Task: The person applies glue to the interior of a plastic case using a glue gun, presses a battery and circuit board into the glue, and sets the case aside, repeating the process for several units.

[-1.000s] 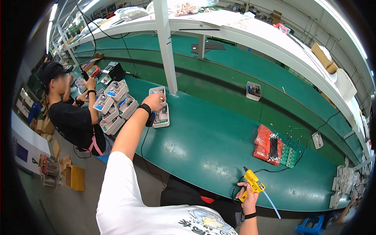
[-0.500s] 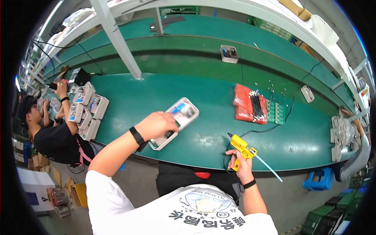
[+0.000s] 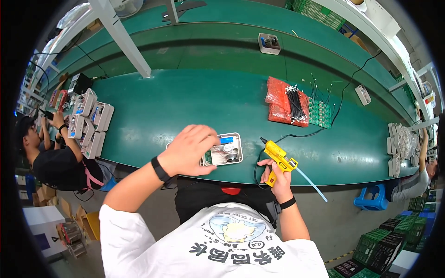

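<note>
White box [image 3: 237,160]: lies now nearer front edge of surface [image 3: 194,97], closer to glue gun [image 3: 276,154], likely handier. Left hand [image 3: 189,152]: arched over box, grip unclear. Right hand [image 3: 281,186]: grasps glue gun.

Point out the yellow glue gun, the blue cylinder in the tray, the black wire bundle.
Yellow glue gun [image 3: 280,156]: head view, middle of body.
Blue cylinder [image 3: 226,140]: head view, its side.
Black wire bundle [image 3: 295,104]: head view, mid-length.

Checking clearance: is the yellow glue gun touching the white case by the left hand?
Apart: the head view shows bare green tabletop between glue gun and white case.
</note>
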Tool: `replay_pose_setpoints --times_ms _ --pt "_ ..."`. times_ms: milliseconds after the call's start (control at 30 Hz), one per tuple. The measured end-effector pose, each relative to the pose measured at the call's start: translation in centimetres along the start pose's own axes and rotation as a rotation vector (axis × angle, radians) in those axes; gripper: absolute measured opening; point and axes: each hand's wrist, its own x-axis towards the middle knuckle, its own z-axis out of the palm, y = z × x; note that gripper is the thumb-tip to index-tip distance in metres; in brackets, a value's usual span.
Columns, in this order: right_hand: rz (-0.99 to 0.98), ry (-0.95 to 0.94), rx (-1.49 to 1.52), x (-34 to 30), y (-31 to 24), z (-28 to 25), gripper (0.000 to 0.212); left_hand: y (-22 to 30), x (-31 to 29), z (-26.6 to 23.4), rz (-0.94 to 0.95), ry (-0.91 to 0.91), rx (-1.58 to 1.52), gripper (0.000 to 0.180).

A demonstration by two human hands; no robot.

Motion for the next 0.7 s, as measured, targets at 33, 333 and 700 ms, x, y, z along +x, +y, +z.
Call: replay_pose_setpoints --times_ms 33,333,700 --pt "-0.001 0.002 0.003 0.1 0.0 0.1 0.021 0.1 0.2 0.6 0.002 -0.003 0.0 0.05" --pt "-0.019 0.001 0.124 0.4 -0.1 -0.6 0.021 2.5 -0.7 5.4 -0.174 -0.063 -0.064 0.059" --pt "-0.019 -0.009 0.189 0.3 0.0 -0.9 0.021 2.8 1.0 8.1 -0.098 0.13 0.08 0.016"
